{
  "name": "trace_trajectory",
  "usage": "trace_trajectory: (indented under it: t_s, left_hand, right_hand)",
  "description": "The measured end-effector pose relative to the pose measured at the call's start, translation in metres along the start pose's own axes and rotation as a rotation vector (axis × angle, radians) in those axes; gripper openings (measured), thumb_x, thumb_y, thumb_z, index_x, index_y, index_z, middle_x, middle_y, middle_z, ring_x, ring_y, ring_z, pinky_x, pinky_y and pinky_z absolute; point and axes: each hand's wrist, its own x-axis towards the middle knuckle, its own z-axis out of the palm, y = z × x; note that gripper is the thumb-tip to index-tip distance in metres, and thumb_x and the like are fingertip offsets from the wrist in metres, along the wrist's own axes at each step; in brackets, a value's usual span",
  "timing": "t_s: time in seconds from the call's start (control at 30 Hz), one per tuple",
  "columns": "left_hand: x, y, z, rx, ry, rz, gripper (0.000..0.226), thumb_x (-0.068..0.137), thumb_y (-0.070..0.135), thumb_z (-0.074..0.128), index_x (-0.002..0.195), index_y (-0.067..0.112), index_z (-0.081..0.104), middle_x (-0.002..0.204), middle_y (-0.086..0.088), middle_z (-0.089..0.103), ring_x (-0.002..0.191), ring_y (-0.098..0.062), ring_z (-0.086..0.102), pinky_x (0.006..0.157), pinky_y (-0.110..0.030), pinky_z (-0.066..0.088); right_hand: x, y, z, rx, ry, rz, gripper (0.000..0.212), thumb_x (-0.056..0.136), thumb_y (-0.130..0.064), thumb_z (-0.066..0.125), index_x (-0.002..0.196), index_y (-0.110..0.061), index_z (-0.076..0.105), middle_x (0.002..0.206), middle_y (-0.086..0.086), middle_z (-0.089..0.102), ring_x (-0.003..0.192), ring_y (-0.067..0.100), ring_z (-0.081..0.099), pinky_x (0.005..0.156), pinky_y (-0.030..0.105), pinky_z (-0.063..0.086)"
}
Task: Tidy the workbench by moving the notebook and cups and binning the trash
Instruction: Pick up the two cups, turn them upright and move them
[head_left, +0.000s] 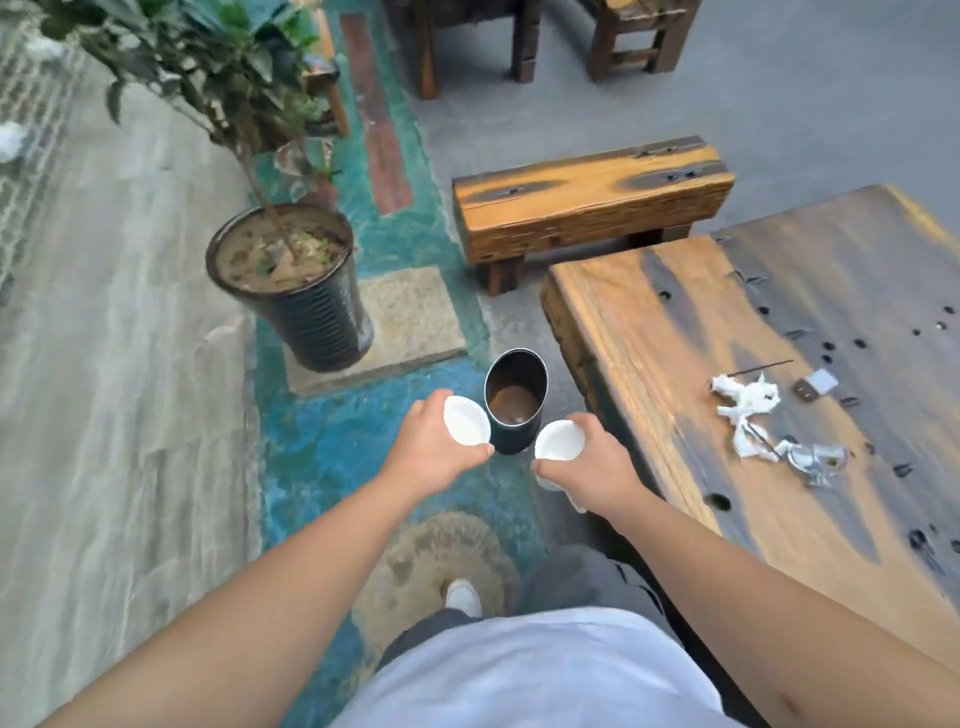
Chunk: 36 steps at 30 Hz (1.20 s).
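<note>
My left hand (427, 451) grips a white paper cup (466, 422), tipped with its mouth toward a dark cylindrical bin (515, 400) on the floor. A second white paper cup (559, 440) is gripped in my right hand (597, 462), also tilted toward the bin from the other side. Both cups hover just beside the bin's open rim. The bin's inside looks brown and bare. On the wooden workbench (675, 322) at the right lie crumpled white tissue (744, 408), a clear plastic wrapper (818, 460) and small scraps (815, 385). No notebook is in view.
A potted plant (291, 280) in a dark ribbed pot stands left of the bin on a stone slab. A low wooden bench (592, 200) sits behind the workbench, with wooden stools at the far top. My shoe (463, 596) rests on a round mat.
</note>
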Motion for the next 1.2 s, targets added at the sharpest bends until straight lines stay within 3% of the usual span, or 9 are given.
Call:
trace_trajectory:
  t_s: [0.07, 0.17, 0.23, 0.43, 0.6, 0.7, 0.9, 1.1, 1.2]
  left_hand:
    - [0.031, 0.012, -0.004, 0.026, -0.034, 0.029, 0.086, 0.064, 0.046, 0.082, 0.136, 0.024, 0.041, 0.129, -0.005, 0.047, 0.100, -0.020, 0.046, 0.076, -0.026, 0.038]
    - [0.083, 0.039, -0.001, 0.049, -0.085, 0.084, 0.086, 0.062, 0.047, 0.081, 0.135, 0.025, 0.042, 0.130, -0.005, 0.048, 0.108, -0.023, 0.050, 0.077, -0.028, 0.040]
    - [0.121, 0.064, 0.005, 0.068, -0.117, 0.134, 0.086, 0.061, 0.046, 0.082, 0.135, 0.023, 0.043, 0.130, -0.006, 0.048, 0.108, -0.024, 0.050, 0.077, -0.027, 0.040]
    - [0.223, 0.138, 0.020, 0.154, -0.200, 0.246, 0.084, 0.063, 0.044, 0.083, 0.134, 0.018, 0.044, 0.129, -0.010, 0.050, 0.116, -0.030, 0.051, 0.084, -0.027, 0.037]
    - [0.274, 0.185, 0.031, 0.232, -0.269, 0.318, 0.085, 0.063, 0.048, 0.081, 0.135, 0.022, 0.043, 0.130, -0.008, 0.049, 0.117, -0.028, 0.051, 0.088, -0.030, 0.040]
    - [0.295, 0.206, 0.046, 0.267, -0.332, 0.348, 0.085, 0.062, 0.049, 0.079, 0.134, 0.024, 0.042, 0.129, -0.006, 0.049, 0.115, -0.028, 0.052, 0.088, -0.033, 0.042]
    - [0.334, 0.240, 0.084, 0.364, -0.499, 0.463, 0.087, 0.062, 0.050, 0.079, 0.136, 0.024, 0.041, 0.132, -0.008, 0.047, 0.113, -0.027, 0.051, 0.084, -0.029, 0.036]
    - [0.375, 0.268, 0.123, 0.470, -0.628, 0.596, 0.084, 0.063, 0.045, 0.080, 0.134, 0.022, 0.043, 0.134, -0.008, 0.048, 0.115, -0.028, 0.052, 0.092, -0.035, 0.045]
    - [0.396, 0.274, 0.140, 0.473, -0.690, 0.614, 0.081, 0.063, 0.044, 0.081, 0.131, 0.026, 0.042, 0.129, -0.007, 0.049, 0.108, -0.025, 0.053, 0.086, -0.033, 0.043]
  right_hand:
    - [0.022, -0.012, -0.006, 0.031, 0.026, 0.030, 0.078, 0.058, -0.046, 0.078, 0.128, -0.033, 0.043, 0.106, -0.001, 0.050, 0.087, 0.028, 0.061, 0.042, 0.029, 0.049]
    - [0.063, -0.024, -0.016, 0.034, 0.074, 0.055, 0.080, 0.060, -0.046, 0.077, 0.130, -0.029, 0.044, 0.111, 0.004, 0.055, 0.089, 0.035, 0.064, 0.064, 0.041, 0.057]
    - [0.094, -0.028, -0.024, 0.057, 0.122, 0.077, 0.080, 0.059, -0.047, 0.077, 0.129, -0.027, 0.045, 0.110, 0.005, 0.055, 0.089, 0.035, 0.064, 0.071, 0.045, 0.057]
    - [0.180, -0.029, -0.066, 0.209, 0.276, 0.163, 0.074, 0.062, -0.040, 0.081, 0.126, -0.027, 0.047, 0.104, 0.004, 0.058, 0.090, 0.029, 0.058, 0.071, 0.046, 0.056]
    - [0.222, -0.026, -0.104, 0.271, 0.355, 0.257, 0.078, 0.062, -0.039, 0.081, 0.130, -0.024, 0.046, 0.116, 0.008, 0.059, 0.095, 0.024, 0.050, 0.077, 0.033, 0.041]
    - [0.235, -0.022, -0.118, 0.289, 0.381, 0.294, 0.077, 0.064, -0.039, 0.082, 0.129, -0.024, 0.045, 0.116, 0.007, 0.056, 0.098, 0.025, 0.051, 0.081, 0.036, 0.046]
    - [0.252, -0.004, -0.126, 0.416, 0.494, 0.443, 0.080, 0.062, -0.046, 0.081, 0.131, -0.030, 0.043, 0.118, 0.003, 0.051, 0.099, 0.023, 0.050, 0.082, 0.041, 0.052]
    - [0.275, 0.001, -0.120, 0.551, 0.651, 0.643, 0.085, 0.059, -0.050, 0.080, 0.132, -0.032, 0.042, 0.117, 0.000, 0.050, 0.097, 0.020, 0.047, 0.081, 0.038, 0.048]
    - [0.294, -0.006, -0.113, 0.638, 0.719, 0.750, 0.082, 0.059, -0.048, 0.079, 0.131, -0.031, 0.043, 0.117, 0.002, 0.052, 0.095, 0.019, 0.047, 0.078, 0.034, 0.043]
